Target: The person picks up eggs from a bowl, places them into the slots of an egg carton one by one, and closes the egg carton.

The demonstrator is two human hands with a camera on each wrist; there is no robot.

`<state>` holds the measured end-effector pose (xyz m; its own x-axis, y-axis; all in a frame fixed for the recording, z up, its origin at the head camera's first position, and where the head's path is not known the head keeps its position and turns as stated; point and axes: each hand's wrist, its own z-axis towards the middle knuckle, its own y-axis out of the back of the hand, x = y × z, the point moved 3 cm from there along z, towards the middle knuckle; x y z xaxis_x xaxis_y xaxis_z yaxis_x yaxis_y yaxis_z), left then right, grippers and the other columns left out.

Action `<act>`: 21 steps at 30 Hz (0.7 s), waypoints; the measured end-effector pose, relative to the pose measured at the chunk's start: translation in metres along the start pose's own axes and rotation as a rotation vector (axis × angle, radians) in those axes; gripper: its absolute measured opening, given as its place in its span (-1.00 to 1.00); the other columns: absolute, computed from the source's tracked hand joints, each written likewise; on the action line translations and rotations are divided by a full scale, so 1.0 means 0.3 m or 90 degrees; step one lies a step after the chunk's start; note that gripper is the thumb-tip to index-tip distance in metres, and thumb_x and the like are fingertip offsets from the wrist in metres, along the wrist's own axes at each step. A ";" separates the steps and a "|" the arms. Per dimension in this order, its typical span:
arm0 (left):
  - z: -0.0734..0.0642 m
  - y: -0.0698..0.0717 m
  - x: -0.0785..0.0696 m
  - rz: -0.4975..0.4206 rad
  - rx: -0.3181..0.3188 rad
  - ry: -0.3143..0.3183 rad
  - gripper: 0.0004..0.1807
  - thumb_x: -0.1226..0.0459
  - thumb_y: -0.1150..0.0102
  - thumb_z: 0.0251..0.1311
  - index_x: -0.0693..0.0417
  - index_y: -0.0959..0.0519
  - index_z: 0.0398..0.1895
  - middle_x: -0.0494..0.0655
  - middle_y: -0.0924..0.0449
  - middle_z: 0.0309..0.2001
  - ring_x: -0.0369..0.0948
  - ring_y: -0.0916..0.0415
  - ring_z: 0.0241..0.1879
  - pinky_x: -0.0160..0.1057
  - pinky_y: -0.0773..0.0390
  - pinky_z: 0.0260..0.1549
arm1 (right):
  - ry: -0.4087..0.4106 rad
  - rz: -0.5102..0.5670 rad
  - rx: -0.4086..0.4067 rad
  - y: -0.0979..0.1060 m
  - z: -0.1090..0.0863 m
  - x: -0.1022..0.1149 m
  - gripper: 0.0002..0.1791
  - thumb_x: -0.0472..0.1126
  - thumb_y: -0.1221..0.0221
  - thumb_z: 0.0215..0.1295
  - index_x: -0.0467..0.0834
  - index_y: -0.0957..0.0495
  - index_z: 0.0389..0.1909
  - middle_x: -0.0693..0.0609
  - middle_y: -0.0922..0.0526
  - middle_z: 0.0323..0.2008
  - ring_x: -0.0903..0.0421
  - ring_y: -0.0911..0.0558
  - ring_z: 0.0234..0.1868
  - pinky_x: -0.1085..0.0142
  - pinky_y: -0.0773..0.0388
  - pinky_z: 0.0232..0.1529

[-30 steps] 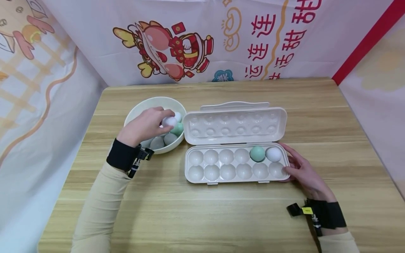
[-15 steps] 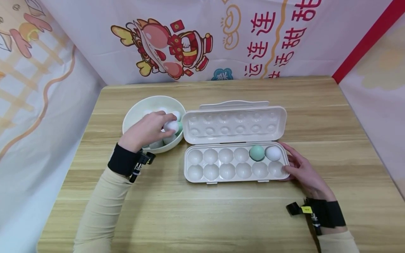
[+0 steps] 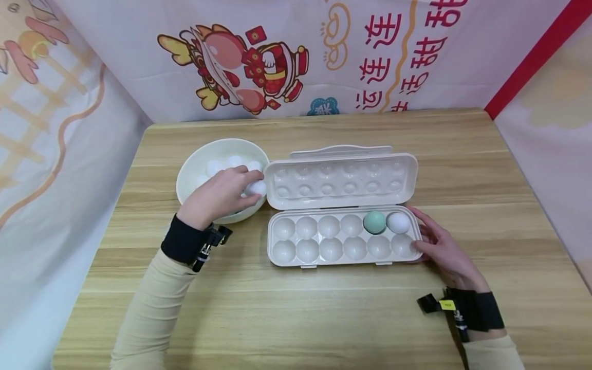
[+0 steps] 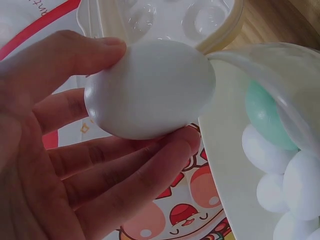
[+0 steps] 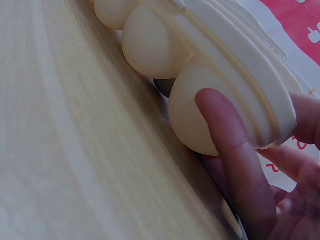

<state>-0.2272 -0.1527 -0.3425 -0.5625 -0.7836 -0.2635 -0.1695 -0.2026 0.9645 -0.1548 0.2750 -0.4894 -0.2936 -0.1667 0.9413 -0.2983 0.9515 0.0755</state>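
Note:
My left hand (image 3: 222, 194) pinches a white egg (image 4: 155, 90) between thumb and fingertips, over the right side of a pale round bowl (image 3: 185, 172). Inside that bowl lie several white eggs (image 3: 215, 168) and a green egg (image 4: 265, 112); the hand covers part of them in the head view. To the bowl's right, a white plastic egg box (image 3: 270, 244) lies open with its lid (image 3: 342, 199) tipped back. A green egg (image 3: 374, 222) and a white egg (image 3: 398, 222) sit in its back row at the right end. My right hand (image 3: 446, 254) grips the box's right end, thumb (image 5: 227, 135) against an end cup.
Everything rests on a wooden table (image 3: 324, 318). A printed cloth (image 3: 176, 97) hangs behind its back edge, with more cloth at the left and right sides. The bowl stands right beside the box lid.
My left hand has moved slightly right with the white egg, from over the bowl's middle toward its right rim. My right hand keeps its grip on the egg box.

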 end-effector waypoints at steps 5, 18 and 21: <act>0.003 -0.003 -0.020 0.003 -0.010 -0.012 -0.66 0.28 -0.29 0.16 0.23 -0.56 -0.01 0.06 -0.51 -0.32 -0.06 -0.45 -0.40 -0.10 -0.48 -0.37 | 0.001 0.005 0.002 0.008 0.000 -0.004 -0.15 -0.44 -0.06 0.31 0.17 0.01 0.52 -0.27 -0.22 0.22 0.04 -0.55 -0.13 0.19 -0.61 -0.30; 0.041 -0.042 -0.079 -0.006 0.009 -0.045 -0.71 0.25 -0.28 0.17 0.20 -0.56 -0.08 0.04 -0.50 -0.33 -0.10 -0.43 -0.47 -0.16 -0.48 -0.44 | -0.004 0.019 0.002 0.006 -0.001 0.000 -0.13 -0.45 -0.06 0.30 0.19 0.00 0.51 -0.31 -0.18 0.27 0.02 -0.53 -0.08 0.16 -0.61 -0.25; 0.052 -0.054 -0.088 -0.001 0.006 -0.057 -0.70 0.24 -0.28 0.17 0.21 -0.56 -0.08 0.05 -0.50 -0.30 -0.11 -0.44 -0.48 -0.14 -0.50 -0.43 | -0.004 0.014 0.002 0.007 -0.002 0.000 -0.13 -0.45 -0.06 0.30 0.19 0.01 0.51 -0.34 -0.17 0.28 0.03 -0.53 -0.07 0.16 -0.61 -0.25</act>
<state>-0.2224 -0.1196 -0.3514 -0.6322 -0.7278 -0.2659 -0.1782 -0.1974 0.9640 -0.1550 0.2770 -0.4890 -0.3050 -0.1476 0.9409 -0.2949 0.9540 0.0540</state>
